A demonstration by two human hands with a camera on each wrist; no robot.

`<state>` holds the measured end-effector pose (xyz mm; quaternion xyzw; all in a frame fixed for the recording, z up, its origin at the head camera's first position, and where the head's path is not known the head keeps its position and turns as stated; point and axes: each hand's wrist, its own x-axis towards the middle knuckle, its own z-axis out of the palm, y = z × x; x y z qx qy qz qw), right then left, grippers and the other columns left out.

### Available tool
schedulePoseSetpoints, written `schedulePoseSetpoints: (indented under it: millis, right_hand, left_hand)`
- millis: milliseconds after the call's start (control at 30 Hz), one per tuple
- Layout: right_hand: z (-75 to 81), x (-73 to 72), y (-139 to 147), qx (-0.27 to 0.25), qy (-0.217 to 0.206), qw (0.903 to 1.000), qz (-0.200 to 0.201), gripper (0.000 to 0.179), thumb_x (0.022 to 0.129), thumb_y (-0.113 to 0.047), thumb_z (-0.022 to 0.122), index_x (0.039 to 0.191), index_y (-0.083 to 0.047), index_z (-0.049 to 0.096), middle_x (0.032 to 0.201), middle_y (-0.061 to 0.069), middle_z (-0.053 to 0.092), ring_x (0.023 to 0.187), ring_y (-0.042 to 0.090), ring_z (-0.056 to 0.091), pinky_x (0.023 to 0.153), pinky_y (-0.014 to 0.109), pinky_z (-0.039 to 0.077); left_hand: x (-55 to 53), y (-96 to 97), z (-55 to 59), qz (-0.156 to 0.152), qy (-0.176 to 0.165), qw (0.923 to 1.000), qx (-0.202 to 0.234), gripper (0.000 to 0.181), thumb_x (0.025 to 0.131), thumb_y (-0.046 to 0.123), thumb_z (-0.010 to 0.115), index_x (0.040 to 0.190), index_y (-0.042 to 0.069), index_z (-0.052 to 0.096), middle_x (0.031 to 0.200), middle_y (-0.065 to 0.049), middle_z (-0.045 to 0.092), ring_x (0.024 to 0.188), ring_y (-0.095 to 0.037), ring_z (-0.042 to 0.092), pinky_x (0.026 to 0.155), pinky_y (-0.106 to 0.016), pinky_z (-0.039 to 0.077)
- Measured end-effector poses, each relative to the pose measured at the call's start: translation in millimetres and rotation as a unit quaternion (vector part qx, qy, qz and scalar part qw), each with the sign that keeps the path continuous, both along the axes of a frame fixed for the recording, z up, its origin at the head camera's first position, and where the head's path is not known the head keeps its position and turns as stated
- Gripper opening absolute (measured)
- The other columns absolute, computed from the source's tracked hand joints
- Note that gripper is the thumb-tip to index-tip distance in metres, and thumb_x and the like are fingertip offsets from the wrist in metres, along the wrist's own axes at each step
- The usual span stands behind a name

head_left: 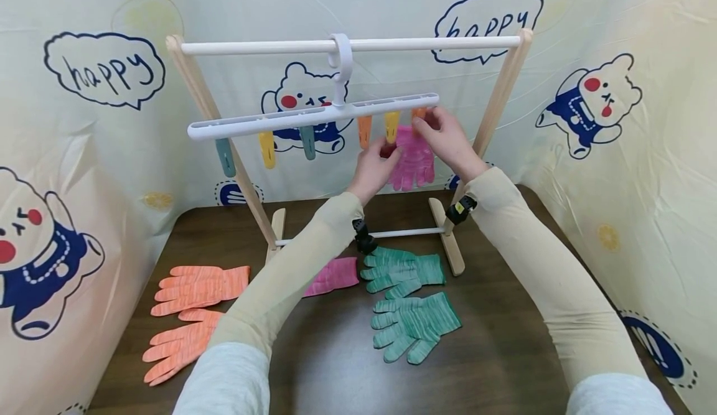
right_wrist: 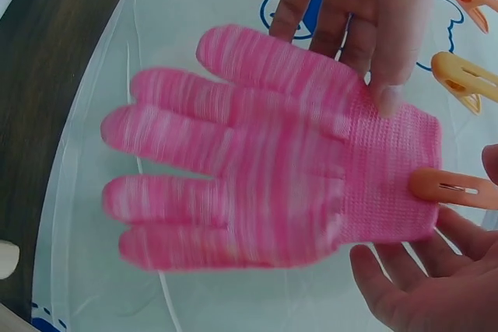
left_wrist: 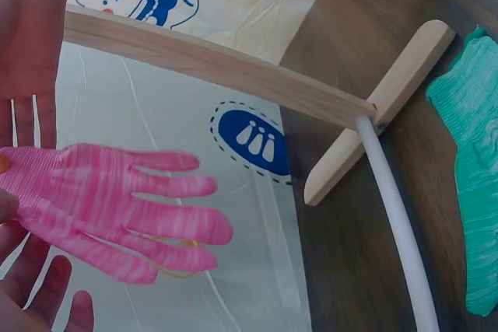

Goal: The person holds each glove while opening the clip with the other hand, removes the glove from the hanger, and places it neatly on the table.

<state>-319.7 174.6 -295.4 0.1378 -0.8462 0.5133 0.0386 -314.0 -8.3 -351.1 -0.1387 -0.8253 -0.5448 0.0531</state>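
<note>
A pink striped knit glove [head_left: 411, 160] hangs fingers down near the right end of a white clip hanger [head_left: 269, 122]. An orange clip [right_wrist: 443, 186] bites the middle of its cuff. My left hand [head_left: 372, 172] pinches one edge of that cuff; in the right wrist view its thumb [right_wrist: 389, 75] lies on the front, with the other fingers behind. My right hand [head_left: 448, 141] is at the clip, its thumb and fingers on either side; the clip's upper end is out of frame in the right wrist view.
The hanger hooks over the white bar [head_left: 257, 47] of a wooden rack [head_left: 504, 85]. Several other clips, like a yellow clip [head_left: 267, 149], dangle from it. On the dark table [head_left: 504, 340] lie orange gloves [head_left: 201, 287], green gloves [head_left: 414, 321] and another pink glove [head_left: 335, 276], partly behind my left arm.
</note>
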Motion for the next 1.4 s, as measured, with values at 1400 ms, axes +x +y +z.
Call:
schedulePoseSetpoints:
  millis: [1400]
  right_hand:
    - [-17.7, 6.3, 9, -0.169, -0.009, 0.9849, 0.036, 0.049, 0.107, -0.037, 0.057, 0.144, -0.005, 0.059, 0.132, 0.009, 0.069, 0.14, 0.017, 0.048, 0.121, 0.046, 0.03]
  left_hand:
    - [8.1, 5.5, 3.4, -0.057, 0.0, 0.9983, 0.013, 0.024, 0.105, 0.019, 0.061, 0.12, 0.001, 0.065, 0.112, -0.015, 0.072, 0.101, -0.022, 0.067, 0.09, -0.032, 0.053]
